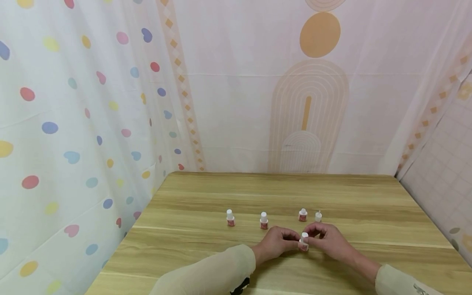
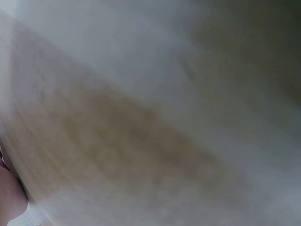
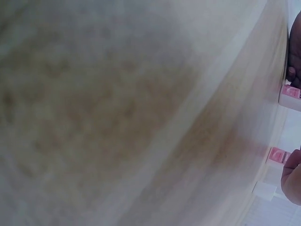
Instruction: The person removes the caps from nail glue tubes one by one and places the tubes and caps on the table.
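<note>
In the head view, a small white bottle [image 1: 303, 247] with a red label stands upright near the front of the table. My left hand [image 1: 274, 244] holds its body from the left with thumb and fingers. From the right, my right hand [image 1: 329, 241] pinches it at the white cap [image 1: 304, 235]. Part of a hand [image 2: 10, 195] shows at the left wrist view's lower left edge. In the right wrist view, fingers [image 3: 292, 181] lie beside a pink-labelled bottle [image 3: 278, 156]; the contact there is cut off by the frame.
Behind the hands stand two tall-capped bottles, one at left [image 1: 230, 218] and another nearer the middle [image 1: 264, 221]. Farther right is a bottle with a shorter white top [image 1: 302, 215]. Beside it, a white piece [image 1: 318, 216] has a thin tip pointing up. Curtains surround the wooden table [image 1: 206, 196].
</note>
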`<state>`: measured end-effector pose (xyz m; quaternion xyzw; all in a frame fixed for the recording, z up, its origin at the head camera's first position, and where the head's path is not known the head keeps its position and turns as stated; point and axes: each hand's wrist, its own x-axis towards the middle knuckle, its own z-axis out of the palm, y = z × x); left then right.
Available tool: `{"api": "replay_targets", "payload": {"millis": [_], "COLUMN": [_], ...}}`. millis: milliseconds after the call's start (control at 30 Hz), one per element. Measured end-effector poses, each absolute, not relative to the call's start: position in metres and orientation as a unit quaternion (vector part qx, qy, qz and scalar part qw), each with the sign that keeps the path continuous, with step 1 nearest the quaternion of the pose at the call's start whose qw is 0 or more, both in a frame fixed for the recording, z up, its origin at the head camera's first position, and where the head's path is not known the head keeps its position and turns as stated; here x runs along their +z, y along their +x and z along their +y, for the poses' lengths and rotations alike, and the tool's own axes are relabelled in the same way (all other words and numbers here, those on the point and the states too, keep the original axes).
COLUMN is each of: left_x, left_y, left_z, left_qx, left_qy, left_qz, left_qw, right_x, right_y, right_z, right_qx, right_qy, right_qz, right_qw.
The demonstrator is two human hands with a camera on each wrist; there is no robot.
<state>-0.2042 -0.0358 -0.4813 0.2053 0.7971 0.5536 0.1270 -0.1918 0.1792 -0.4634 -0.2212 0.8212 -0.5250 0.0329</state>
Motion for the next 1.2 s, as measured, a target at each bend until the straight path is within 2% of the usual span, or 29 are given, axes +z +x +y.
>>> {"api": "replay_targets", "payload": {"millis": [1200], "left_x": [-0.4805], "left_y": [-0.2025], "left_z": [-0.0348], "left_qx": [0.56], "left_qy": [0.202], "left_qz": [0.793], "left_qw": [0.127], "right_x": [-0.4613], "right_y": [-0.1926], "right_z": [0.1806], "right_qx": [-0.525], "right_qy": [-0.225], "right_qz": [0.82], "right_qw": [0.031]}}
